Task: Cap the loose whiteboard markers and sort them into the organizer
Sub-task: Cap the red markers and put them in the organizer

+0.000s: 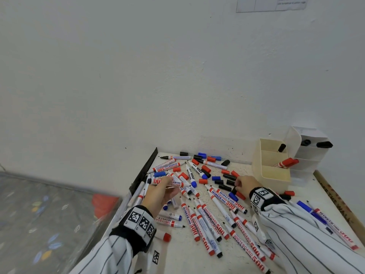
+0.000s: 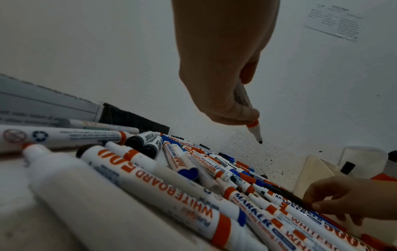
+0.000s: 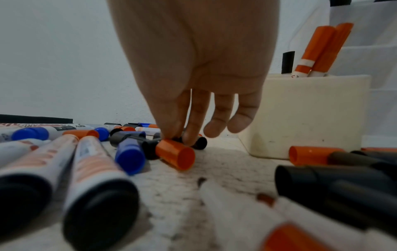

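- Head view: high, facing forward and down at the table [image 1: 197, 260] corner; wall [image 1: 138, 66] fills the upper half; both hands and the organizer [image 1: 270, 167] at far right in frame.
- Left wrist view: very near the table top, facing along the left hand [image 2: 223, 68] toward the wall; markers [image 2: 150, 183] loom large in the foreground.
- Right wrist view: almost at table level, facing along the right hand [image 3: 193, 68] toward the wall; organizer [image 3: 311, 115] close at right.
- Shared: all three views take in the marker scatter, the wall and the organizer; the left wrist view also catches the right hand [image 2: 352, 200].
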Demonstrator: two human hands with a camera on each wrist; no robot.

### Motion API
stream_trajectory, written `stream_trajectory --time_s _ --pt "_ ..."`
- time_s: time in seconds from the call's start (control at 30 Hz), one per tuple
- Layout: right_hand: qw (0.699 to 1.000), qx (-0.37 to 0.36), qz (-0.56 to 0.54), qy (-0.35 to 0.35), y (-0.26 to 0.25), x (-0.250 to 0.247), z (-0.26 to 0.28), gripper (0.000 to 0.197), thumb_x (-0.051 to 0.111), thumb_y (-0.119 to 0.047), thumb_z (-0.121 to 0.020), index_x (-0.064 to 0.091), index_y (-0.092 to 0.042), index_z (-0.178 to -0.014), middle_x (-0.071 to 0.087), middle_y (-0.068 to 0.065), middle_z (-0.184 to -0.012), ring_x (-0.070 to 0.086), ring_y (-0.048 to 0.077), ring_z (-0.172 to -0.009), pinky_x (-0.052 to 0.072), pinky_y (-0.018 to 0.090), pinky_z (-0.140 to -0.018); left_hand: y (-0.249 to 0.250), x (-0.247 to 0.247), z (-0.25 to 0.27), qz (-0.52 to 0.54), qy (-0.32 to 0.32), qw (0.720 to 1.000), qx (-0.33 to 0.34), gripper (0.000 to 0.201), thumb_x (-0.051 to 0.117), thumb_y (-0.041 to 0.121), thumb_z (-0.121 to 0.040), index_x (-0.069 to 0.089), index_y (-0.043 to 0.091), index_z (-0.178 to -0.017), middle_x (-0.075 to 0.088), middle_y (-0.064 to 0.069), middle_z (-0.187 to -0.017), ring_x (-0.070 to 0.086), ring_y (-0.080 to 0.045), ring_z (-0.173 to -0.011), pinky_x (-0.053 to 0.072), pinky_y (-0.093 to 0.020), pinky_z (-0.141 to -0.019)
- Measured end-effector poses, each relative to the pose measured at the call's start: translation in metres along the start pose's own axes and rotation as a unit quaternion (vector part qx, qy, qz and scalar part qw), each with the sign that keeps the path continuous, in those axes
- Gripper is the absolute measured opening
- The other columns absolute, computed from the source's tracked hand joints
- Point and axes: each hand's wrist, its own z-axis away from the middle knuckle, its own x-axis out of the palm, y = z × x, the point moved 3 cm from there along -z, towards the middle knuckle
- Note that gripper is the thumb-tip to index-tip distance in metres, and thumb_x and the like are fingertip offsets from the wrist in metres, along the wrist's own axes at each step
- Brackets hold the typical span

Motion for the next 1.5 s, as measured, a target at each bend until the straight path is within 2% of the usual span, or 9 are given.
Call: stream_trajectory --time_s 0.13,0.23,0.43,0.6,0.8,1.07,1.27,1.4,1.5 --pt "1.000 -0.003 -0.006 0.004 0.003 0.001 0.000 0.021 0.057 -0.020 -0.089 0.058 -0.017 -0.110 0.061 0.002 -0.114 0.056 0.015 -0.101 0.044 0.025 -0.091 -0.003 -0.003 0.002 0.018 -0.007 1.000 0.004 0.010 0.059 0.007 -0.088 0.062 0.001 -0.096 0.073 -0.012 -0.078 0.068 -0.023 -0.085 0.054 -0.029 -0.083" --pt "1.000 -0.012 -0.011 -0.001 0.002 0.002 0.003 0.028 0.056 -0.016 -0.089 0.057 -0.018 -0.117 0.060 0.001 -0.113 0.055 0.014 -0.099 0.045 0.024 -0.091 -0.003 -0.007 0.003 -0.015 -0.005 0.999 0.048 0.017 0.061 -0.001 -0.085 0.062 0.003 -0.102 0.071 -0.018 -0.092 0.067 -0.028 -0.091 0.054 -0.032 -0.086" --pt "1.000 -0.016 0.005 0.002 0.001 -0.001 0.006 0.024 0.054 -0.012 -0.090 0.062 -0.017 -0.112 0.059 0.003 -0.118 0.056 0.015 -0.101 0.044 0.024 -0.092 -0.005 -0.013 0.006 -0.092 0.013 0.991 0.096 0.022 0.065 -0.004 -0.080 0.065 0.005 -0.100 0.067 -0.019 -0.093 0.063 -0.024 -0.080 0.052 -0.031 -0.078" --pt "0.999 -0.020 -0.016 0.048 -0.001 -0.013 0.012 0.018 0.051 -0.020 -0.093 0.058 -0.015 -0.109 0.056 0.005 -0.115 0.052 0.015 -0.095 0.042 0.026 -0.091 -0.005 -0.010 0.010 -0.026 -0.002 0.998 0.061 0.011 0.062 0.007 -0.087 0.065 0.002 -0.096 0.070 -0.014 -0.085 0.066 -0.023 -0.079 0.056 -0.026 -0.073" --pt "0.972 -0.143 -0.165 0.082 -0.037 -0.036 0.044 0.024 0.052 -0.011 -0.092 0.056 -0.013 -0.115 0.058 0.002 -0.114 0.052 0.011 -0.098 0.039 0.023 -0.090 -0.007 -0.006 0.013 0.024 -0.008 0.999 0.031 0.012 0.059 -0.001 -0.086 0.062 -0.002 -0.098 0.068 -0.021 -0.097 0.067 -0.028 -0.086 0.057 -0.026 -0.072" --pt "0.955 -0.238 -0.165 0.064 -0.073 -0.026 0.072 0.025 0.054 -0.014 -0.091 0.060 -0.020 -0.114 0.053 -0.012 -0.102 0.041 -0.010 -0.071 0.031 0.007 -0.066 -0.008 0.008 0.025 0.072 -0.032 0.997 0.016 0.013 0.058 -0.003 -0.086 0.061 -0.004 -0.098 0.068 -0.021 -0.093 0.070 -0.026 -0.078 0.059 -0.027 -0.064" --pt "0.949 -0.246 -0.189 0.048 -0.075 -0.019 0.085 0.023 0.052 -0.015 -0.092 0.059 -0.025 -0.113 0.052 -0.016 -0.097 0.045 -0.004 -0.073 0.037 0.018 -0.072 -0.008 0.013 0.037 0.062 -0.086 0.994 0.009 0.017 0.057 -0.005 -0.085 0.060 -0.004 -0.102 0.070 -0.021 -0.091 0.071 -0.023 -0.075 0.059 -0.024 -0.061" --pt "0.950 -0.224 -0.213 0.038 -0.077 -0.013 0.088 0.015 0.043 -0.023 -0.097 0.058 -0.024 -0.099 0.053 -0.012 -0.082 0.046 0.003 -0.069 0.037 0.020 -0.066 -0.006 0.007 0.039 -0.098 -0.058 0.992 0.057 0.017 0.068 0.004 -0.080 0.063 0.004 -0.096 0.069 -0.014 -0.090 0.067 -0.018 -0.071 0.056 -0.022 -0.059" --pt "0.956 -0.208 -0.205 0.034 -0.082 -0.010 0.093 0.027 0.032 -0.028 -0.100 0.053 -0.020 -0.086 0.048 -0.005 -0.071 0.042 0.007 -0.064 0.034 0.020 -0.061 0.001 0.004 0.044 -0.261 -0.015 0.956 0.130 0.018 0.073 0.014 -0.077 0.064 0.011 -0.092 0.068 -0.006 -0.084 0.063 -0.015 -0.067 0.052 -0.025 -0.060"
